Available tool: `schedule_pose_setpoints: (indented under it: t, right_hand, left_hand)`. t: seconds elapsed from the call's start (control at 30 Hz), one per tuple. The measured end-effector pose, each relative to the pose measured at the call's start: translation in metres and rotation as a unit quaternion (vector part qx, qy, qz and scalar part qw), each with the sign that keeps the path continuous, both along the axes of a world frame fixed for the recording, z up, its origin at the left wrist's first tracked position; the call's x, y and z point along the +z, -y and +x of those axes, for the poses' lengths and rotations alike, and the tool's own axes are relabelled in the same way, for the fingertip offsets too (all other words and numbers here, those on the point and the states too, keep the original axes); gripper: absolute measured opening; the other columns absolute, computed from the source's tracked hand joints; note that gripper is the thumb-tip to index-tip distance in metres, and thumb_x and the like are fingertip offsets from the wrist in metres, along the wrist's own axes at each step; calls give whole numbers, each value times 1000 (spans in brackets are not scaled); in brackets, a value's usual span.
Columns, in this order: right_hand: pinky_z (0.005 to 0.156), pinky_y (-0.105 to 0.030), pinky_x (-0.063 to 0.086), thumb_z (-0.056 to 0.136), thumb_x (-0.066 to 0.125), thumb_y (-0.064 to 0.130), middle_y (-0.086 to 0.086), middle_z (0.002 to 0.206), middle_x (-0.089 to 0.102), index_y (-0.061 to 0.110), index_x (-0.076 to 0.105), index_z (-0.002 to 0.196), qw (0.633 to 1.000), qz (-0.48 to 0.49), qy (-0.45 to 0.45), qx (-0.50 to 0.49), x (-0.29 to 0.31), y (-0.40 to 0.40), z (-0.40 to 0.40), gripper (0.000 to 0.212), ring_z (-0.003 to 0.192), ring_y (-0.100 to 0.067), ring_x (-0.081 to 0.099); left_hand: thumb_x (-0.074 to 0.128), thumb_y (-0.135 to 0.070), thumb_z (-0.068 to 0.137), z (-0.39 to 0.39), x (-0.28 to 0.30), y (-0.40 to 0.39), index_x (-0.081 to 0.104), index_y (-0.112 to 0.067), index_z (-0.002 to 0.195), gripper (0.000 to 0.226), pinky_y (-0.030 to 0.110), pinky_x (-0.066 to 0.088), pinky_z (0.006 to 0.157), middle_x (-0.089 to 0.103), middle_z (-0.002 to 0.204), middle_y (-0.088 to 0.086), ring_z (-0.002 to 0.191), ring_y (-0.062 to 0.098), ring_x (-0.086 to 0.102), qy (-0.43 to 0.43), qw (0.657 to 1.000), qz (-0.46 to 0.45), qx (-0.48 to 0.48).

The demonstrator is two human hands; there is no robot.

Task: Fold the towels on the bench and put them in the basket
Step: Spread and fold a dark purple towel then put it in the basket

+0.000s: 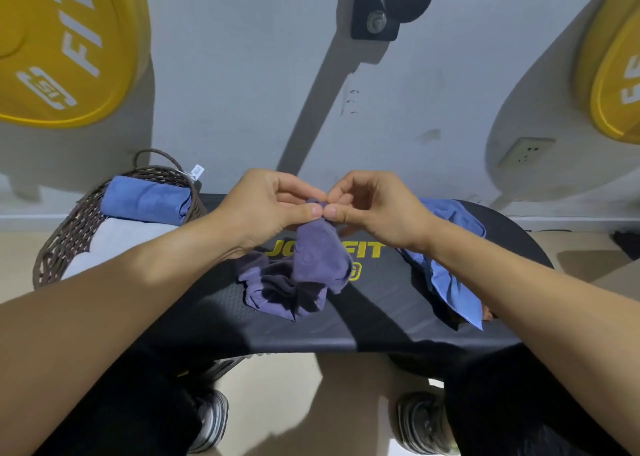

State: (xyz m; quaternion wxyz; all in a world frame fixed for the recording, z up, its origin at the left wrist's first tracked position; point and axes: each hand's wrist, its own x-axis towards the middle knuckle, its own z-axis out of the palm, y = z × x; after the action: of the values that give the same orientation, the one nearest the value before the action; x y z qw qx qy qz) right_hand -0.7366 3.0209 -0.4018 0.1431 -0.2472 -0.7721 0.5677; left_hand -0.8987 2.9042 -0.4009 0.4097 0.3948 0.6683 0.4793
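1. Purple towel (313,265): top corner lifted at bench (381,320) centre, the rest hanging down and bunched toward the person; long axis runs away from the body.
2. Left hand (273,206) and right hand (375,209) both pinch that corner, thumbs nearly touching, equally near.
3. Soft, nubbly cloth; limp.
4. Blue towel (450,265) crumpled right of it; wicker basket (65,233) left (one blue roll inside, possibly a white towel too).

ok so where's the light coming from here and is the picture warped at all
Head view: strong wide-angle warp, the yellow weight plate bulges at the corner; hard shadows on the wall suggest light from behind the person; both arms shade the bench; the purple towel looks reasonably sharp.
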Motion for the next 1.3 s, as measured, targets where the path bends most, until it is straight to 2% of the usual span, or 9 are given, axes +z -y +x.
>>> schedule_pose_setpoints:
  t: [0.13, 0.27, 0.5, 0.7, 0.83, 0.93, 1.03, 1.17, 1.3]
  right_hand:
    - [76, -25, 58, 71, 87, 5, -7, 87, 66, 7, 64, 97, 1000, 12, -10, 5, -4, -2, -1, 35, 72, -13, 63]
    - [68, -27, 57, 75, 85, 7, -4, 75, 68, 12, 67, 87, 999, 7, -22, -25, -6, -1, -7, 22, 66, -15, 64]
    - [78, -53, 58, 91, 68, 4, -19, 76, 63, 6, 63, 84, 998, 10, 6, -54, 3, -7, -8, 9, 71, -28, 63]
    - [83, -36, 52, 98, 57, 7, -8, 81, 58, 8, 56, 91, 990, -132, 24, -40, 6, -14, -1, 8, 76, -17, 57]
    - [76, -27, 55, 81, 81, 25, -5, 83, 60, 6, 58, 103, 999, 7, 24, -48, 2, -3, -6, 36, 72, -10, 60]
    - [73, -31, 56, 75, 87, 25, -9, 80, 67, 10, 60, 93, 997, 71, 9, -39, 0, 4, -9, 36, 68, -12, 62]
    - [71, -37, 54, 83, 78, 9, -8, 74, 61, 12, 56, 83, 999, 9, -11, -30, 0, 5, -13, 22, 67, -17, 61]
    - [67, -29, 48, 89, 65, -4, -1, 60, 55, 10, 55, 82, 996, -80, -31, -36, 5, -1, -12, 19, 64, -18, 51]
    - [65, -33, 37, 98, 50, 0, -15, 82, 51, 7, 54, 86, 986, -161, 4, -31, 5, -6, -10, 15, 77, -24, 44]
  left_hand:
    - [71, 0, 85, -6, 0, -2, 74, -13, 97, 18, 17, 56, 69, 77, 84, 9, 75, 11, 73, 21, 1000, 4, -7]
    - [74, -6, 82, -1, -1, -7, 69, -12, 89, 11, 28, 59, 72, 77, 83, 10, 72, 15, 72, 70, 997, 7, 36]
    - [74, -16, 85, -2, -3, -9, 70, -6, 92, 13, 29, 56, 74, 76, 88, 14, 74, 16, 69, 50, 997, -63, 18]
    - [56, -11, 98, -5, 0, -8, 66, -3, 93, 14, 28, 52, 73, 71, 83, 13, 74, 18, 64, 52, 997, -55, 18]
    - [43, -12, 104, 7, 4, -11, 56, 9, 113, 26, 50, 45, 98, 63, 111, 33, 97, 31, 57, 127, 991, -42, 33]
    - [38, -8, 104, 10, 6, -14, 57, 3, 106, 22, 31, 54, 80, 66, 92, 23, 82, 25, 62, 178, 983, -27, 37]
    - [39, -8, 103, 9, 8, -16, 58, 3, 98, 22, 24, 55, 67, 64, 83, 17, 71, 20, 62, 222, 975, -23, 14]
    - [62, -28, 94, -2, 9, -17, 57, 10, 111, 42, 32, 50, 81, 67, 95, 18, 85, 21, 62, 103, 993, -29, -45]
    - [78, -26, 81, -24, 10, -11, 65, 1, 107, 40, 31, 52, 77, 73, 95, 16, 82, 15, 64, -22, 992, -51, -117]
